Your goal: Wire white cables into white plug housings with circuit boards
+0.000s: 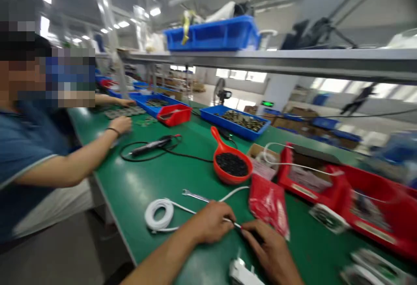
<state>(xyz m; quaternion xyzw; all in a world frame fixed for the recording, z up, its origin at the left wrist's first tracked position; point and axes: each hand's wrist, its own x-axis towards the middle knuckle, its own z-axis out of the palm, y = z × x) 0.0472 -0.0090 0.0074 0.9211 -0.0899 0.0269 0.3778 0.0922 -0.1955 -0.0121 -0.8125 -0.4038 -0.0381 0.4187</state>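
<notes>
Fingers (230, 211) of the left hand (212, 222) are pinched closed on the white cable (229, 220) close to its tip, just above the tabletop (140, 189); the right hand's (265, 246) thumb and forefinger come almost together at the small dark and red tip, though blur keeps me from telling whether they grip it. I'd judge the work partway along, at the cable's end: that end is out and held between both hands, while much of the length lies wound in a coil (159, 214) towards the tabletop edge where a co-worker (35, 146) sits. What remains is harder to read; a white part (243, 272) lies apart from the cable, nearest the right hand. Both forearms come in low, the left knuckles up, the right thumb turned inward, facing the other hand. Beyond them lie a wrench (194, 195), a red packet (267, 202) and a red scoop (232, 165) of black pieces, with a blue tray (208, 115) near the tabletop's far edge and red bins (371, 228) along it.
</notes>
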